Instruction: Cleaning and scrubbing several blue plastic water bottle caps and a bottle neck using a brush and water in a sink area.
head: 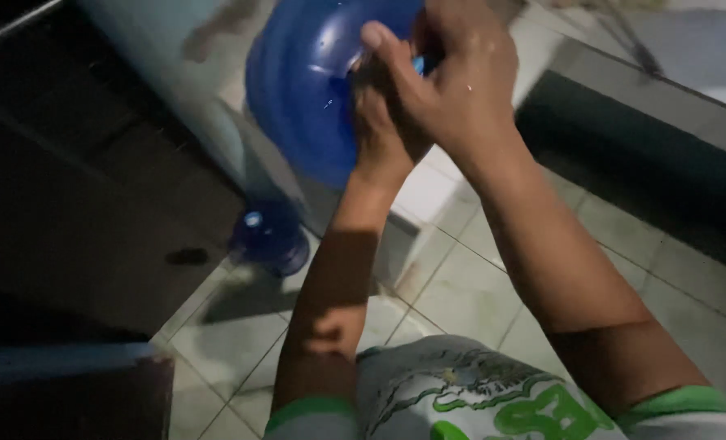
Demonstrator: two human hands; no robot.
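A large blue plastic water jug (302, 90) is held up in front of me, its shoulder and neck end toward me. My left hand (379, 130) grips around the jug's neck from below. My right hand (452, 73) lies over the left and closes on the same neck, where a small light-blue cap edge (418, 63) shows between the fingers. Both forearms reach up from the bottom of the view. The jug's mouth itself is hidden by my hands.
A second blue jug (269, 236) stands on the pale tiled floor (460, 285) below. A dark cabinet or wall (70, 179) fills the left side. A dark raised ledge (648, 147) runs along the right. My white and green shirt (477, 395) shows at the bottom.
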